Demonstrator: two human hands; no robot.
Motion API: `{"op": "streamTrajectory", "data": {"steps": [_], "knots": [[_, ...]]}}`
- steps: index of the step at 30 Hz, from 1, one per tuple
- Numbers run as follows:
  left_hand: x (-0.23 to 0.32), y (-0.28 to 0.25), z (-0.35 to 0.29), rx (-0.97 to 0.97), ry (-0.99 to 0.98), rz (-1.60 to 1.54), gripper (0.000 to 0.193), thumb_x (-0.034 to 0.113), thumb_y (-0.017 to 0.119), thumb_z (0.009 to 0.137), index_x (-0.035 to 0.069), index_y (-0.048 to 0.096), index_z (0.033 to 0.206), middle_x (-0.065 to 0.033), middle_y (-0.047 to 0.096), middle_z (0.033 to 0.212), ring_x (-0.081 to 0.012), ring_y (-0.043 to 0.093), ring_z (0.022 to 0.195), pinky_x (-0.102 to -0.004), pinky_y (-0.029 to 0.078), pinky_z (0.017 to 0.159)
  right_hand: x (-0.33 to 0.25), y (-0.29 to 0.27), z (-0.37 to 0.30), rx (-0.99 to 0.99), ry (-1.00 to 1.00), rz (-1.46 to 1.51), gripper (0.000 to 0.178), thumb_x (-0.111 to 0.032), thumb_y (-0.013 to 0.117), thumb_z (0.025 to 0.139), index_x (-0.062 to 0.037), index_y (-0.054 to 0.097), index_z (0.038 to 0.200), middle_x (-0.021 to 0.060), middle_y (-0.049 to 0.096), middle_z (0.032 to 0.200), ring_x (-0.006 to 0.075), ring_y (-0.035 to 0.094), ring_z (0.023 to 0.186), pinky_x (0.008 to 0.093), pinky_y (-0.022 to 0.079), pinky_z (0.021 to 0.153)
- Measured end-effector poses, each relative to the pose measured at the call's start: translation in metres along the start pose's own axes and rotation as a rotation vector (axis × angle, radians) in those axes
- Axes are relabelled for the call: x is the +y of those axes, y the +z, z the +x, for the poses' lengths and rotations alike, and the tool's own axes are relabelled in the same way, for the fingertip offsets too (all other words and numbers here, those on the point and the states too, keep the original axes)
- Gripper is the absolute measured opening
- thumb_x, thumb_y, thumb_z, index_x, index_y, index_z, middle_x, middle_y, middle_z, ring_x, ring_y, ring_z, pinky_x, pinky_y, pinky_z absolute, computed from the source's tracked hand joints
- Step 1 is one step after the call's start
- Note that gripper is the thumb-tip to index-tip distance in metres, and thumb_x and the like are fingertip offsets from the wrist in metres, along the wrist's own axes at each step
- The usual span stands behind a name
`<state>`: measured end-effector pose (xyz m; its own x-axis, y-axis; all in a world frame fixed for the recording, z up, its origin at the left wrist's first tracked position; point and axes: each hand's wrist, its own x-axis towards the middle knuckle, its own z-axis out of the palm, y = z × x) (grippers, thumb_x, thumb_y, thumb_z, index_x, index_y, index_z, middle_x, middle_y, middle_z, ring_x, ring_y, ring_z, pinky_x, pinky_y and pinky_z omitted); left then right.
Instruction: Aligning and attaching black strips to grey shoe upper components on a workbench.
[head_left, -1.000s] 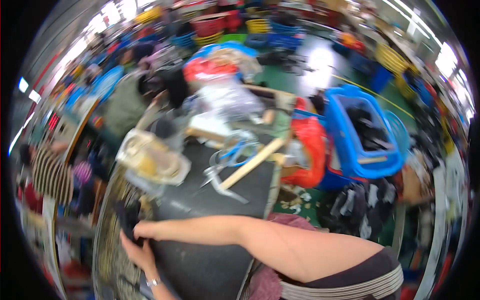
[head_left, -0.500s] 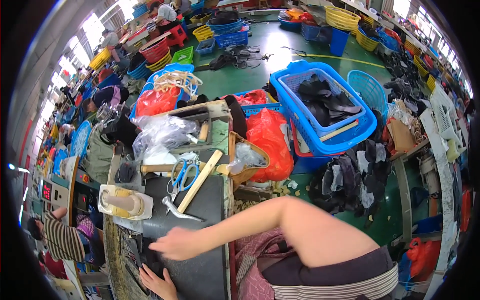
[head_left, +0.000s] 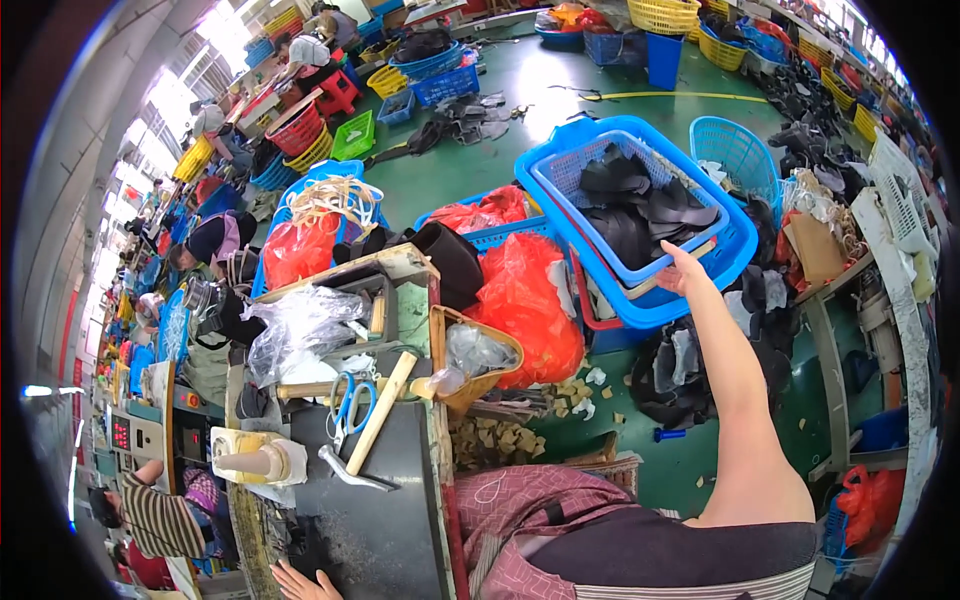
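Observation:
My right hand [head_left: 680,270] is stretched out to the right, at the near rim of a blue plastic basket [head_left: 735,255] stacked inside another. The basket holds black flat shoe pieces [head_left: 640,205]. The fingers are spread and nothing shows in them. My left hand [head_left: 300,582] lies flat on the dark work table [head_left: 385,525] at the lower edge, only partly in view, fingers apart. A hammer with a wooden handle [head_left: 372,425] and blue-handled scissors [head_left: 350,400] lie on the table ahead of it.
Red plastic bags [head_left: 525,300] sit between the table and the basket. A clear crumpled bag [head_left: 300,325], a wooden box [head_left: 375,305] and a glue pot [head_left: 255,460] crowd the table's far end. Black pieces [head_left: 680,375] lie on the green floor. Other workers sit at left.
My right arm has swung from the dark table across to the blue basket on the right. My left hand stays at the table's near edge. The view has turned rightward.

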<state>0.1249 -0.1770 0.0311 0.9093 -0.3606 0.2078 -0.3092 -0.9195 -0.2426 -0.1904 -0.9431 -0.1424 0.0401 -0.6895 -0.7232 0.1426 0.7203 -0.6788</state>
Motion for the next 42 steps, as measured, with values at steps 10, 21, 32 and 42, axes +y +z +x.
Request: {"op": "streamTrajectory", "data": {"steps": [10, 21, 32, 42], "knots": [[0.009, -0.045, -0.017, 0.337, -0.013, -0.417, 0.077, 0.045, 0.045, 0.096, -0.009, 0.017, 0.144, -0.0281, 0.018, 0.149, -0.0395, 0.02, 0.138, -0.044, 0.018, 0.113, -0.062, -0.025, -0.057, 0.0, -0.421, 0.233, 0.018, -0.012, 0.065, 0.069, -0.0095, 0.047, 0.069, 0.0034, 0.049, 0.059, 0.0187, 0.047, 0.044, 0.0332, 0.039, 0.039], [-0.011, -0.064, -0.03, 0.562, -0.074, -1.17, 0.068, 0.056, 0.023, 0.098, 0.011, 0.02, 0.148, -0.0099, 0.025, 0.152, -0.028, 0.025, 0.139, -0.048, 0.02, 0.111, -0.107, 0.052, -0.364, -0.814, -0.822, -0.284, 0.018, -0.01, 0.065, 0.076, 0.0001, 0.06, 0.09, 0.0086, 0.064, 0.084, 0.0178, 0.064, 0.074, 0.0348, 0.054, 0.074], [-0.097, -0.146, -0.307, 0.49, -0.874, -1.924, 0.067, 0.004, 0.062, 0.078, -0.003, 0.033, 0.138, -0.018, 0.051, 0.129, -0.0303, 0.054, 0.114, -0.0433, 0.045, 0.097, 0.223, 0.258, -0.564, -1.96, -0.176, -1.152, 0.022, -0.02, 0.066, 0.073, -0.0012, 0.063, 0.083, 0.0071, 0.063, 0.078, 0.0154, 0.059, 0.073, 0.0316, 0.048, 0.067], [-0.051, -0.099, -0.43, 0.754, -1.522, -1.726, 0.055, -0.008, 0.054, 0.067, -0.002, 0.049, 0.122, -0.013, 0.061, 0.109, -0.0244, 0.062, 0.095, -0.034, 0.051, 0.082, 0.436, 0.292, -0.628, -2.284, 0.055, -1.559, 0.027, -0.017, 0.066, 0.076, 0.0021, 0.062, 0.094, 0.009, 0.065, 0.086, 0.0168, 0.06, 0.078, 0.0313, 0.049, 0.073]]}}
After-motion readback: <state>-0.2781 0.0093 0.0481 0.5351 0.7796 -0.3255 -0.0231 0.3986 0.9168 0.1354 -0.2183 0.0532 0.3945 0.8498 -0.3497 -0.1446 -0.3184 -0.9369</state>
